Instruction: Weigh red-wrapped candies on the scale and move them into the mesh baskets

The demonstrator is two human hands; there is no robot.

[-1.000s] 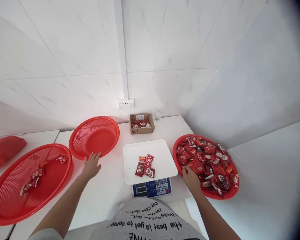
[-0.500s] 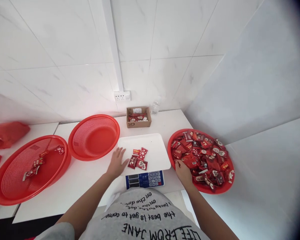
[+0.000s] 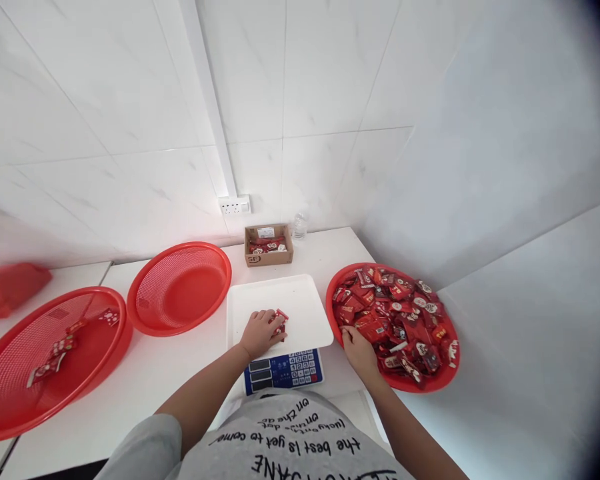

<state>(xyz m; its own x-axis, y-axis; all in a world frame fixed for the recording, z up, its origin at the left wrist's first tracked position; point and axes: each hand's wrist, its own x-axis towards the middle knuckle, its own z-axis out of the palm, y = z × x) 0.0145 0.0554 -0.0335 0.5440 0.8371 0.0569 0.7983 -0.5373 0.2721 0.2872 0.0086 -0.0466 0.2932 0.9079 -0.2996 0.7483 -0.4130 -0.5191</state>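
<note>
the left hand (image 3: pixel 263 333) curls over packets (image 3: pixel 281 321) on the tray (image 3: pixel 300 303), its grip hidden, with open tray beyond and to its right and a strip of worktop (image 3: pixel 180 360) out to the middle basket (image 3: pixel 185 297). the right hand (image 3: pixel 357 352), fingers narrowed, is at the right basket's (image 3: pixel 410 385) near-left rim, its hold unclear. packets heap that basket, a few lie in the left basket (image 3: pixel 115 347), more in the carton (image 3: pixel 270 259).

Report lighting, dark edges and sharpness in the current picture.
Head view: bright light on the tiled wall, pinkish at far left; head view: black curve along the right edge; head view: small print on the candies too soft to read.
</note>
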